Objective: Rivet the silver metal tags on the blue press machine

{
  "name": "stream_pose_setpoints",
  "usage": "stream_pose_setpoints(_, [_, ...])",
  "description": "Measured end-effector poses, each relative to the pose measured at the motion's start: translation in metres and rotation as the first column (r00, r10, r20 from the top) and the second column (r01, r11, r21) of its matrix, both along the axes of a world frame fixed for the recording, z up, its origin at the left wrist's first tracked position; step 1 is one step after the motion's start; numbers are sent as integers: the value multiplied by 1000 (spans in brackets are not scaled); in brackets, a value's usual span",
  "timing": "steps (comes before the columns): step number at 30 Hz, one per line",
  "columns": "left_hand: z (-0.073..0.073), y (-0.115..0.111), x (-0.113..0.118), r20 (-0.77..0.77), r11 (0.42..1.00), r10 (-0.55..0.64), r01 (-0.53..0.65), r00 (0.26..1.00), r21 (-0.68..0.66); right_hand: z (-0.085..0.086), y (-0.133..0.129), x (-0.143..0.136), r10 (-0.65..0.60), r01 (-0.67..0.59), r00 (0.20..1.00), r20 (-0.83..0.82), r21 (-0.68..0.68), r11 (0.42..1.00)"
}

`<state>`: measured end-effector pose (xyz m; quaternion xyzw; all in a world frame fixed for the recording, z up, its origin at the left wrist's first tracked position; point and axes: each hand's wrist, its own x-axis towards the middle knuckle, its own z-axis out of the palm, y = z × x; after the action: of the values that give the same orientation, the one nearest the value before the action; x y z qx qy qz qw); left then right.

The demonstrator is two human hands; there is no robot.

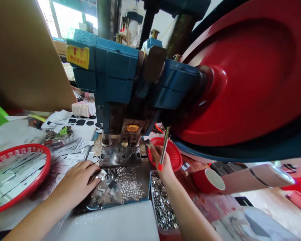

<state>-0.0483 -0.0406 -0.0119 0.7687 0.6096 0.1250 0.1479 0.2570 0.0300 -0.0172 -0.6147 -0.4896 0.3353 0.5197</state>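
My left hand [81,180] is at the left side of the metal work plate, thumb and forefinger closing on a small shiny metal piece [102,174]. Just beside it lie flat grey metal parts [106,192] and many tiny silvery rivet-like pieces [132,185]. Over a red plastic basket [175,155], my right hand [163,160] is closed, with a small dark flat piece [148,144] at its fingertips. A thin metal rod with a red end [165,149] crosses that hand; I cannot tell whether it is held. Between the hands stands the press die [120,156].
A blue press [115,67] with a large red flywheel [248,73] towers ahead. On the left, a red basket [48,164] holds flat metal strips. A tub of small metal parts [163,204] sits beneath my right forearm. A red cup [208,180] lies on the right.
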Motion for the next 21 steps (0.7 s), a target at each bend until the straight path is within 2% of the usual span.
stream_pose_setpoints(3, [2,4,-4,-73,999,49,-49,996,6,-3,-16,30,-71,68,989,-126,-26,997])
stream_pose_setpoints(5, [3,10,-10,-123,994,105,-101,987,37,-3,-24,36,-99,90,976,-196,-55,994])
stream_pose_setpoints(7, [1,21,-16,-150,986,158,-148,976,76,-1,-31,32,-75,66,980,-183,-57,996])
stream_pose_setpoints(10, [-6,38,-23,-153,976,209,-196,966,93,4,-38,17,53,-53,998,-31,-8,999])
stream_pose_setpoints(13, [-16,47,-29,-137,982,181,-172,974,76,7,-41,2,195,-200,964,180,9,980])
stream_pose_setpoints(17, [-22,45,-37,-122,992,121,-115,985,60,6,-41,-10,276,-305,869,411,5,952])
stream_pose_setpoints(21, [-15,37,-39,-96,989,140,-134,985,60,8,-42,-23,334,-406,712,617,-27,913])
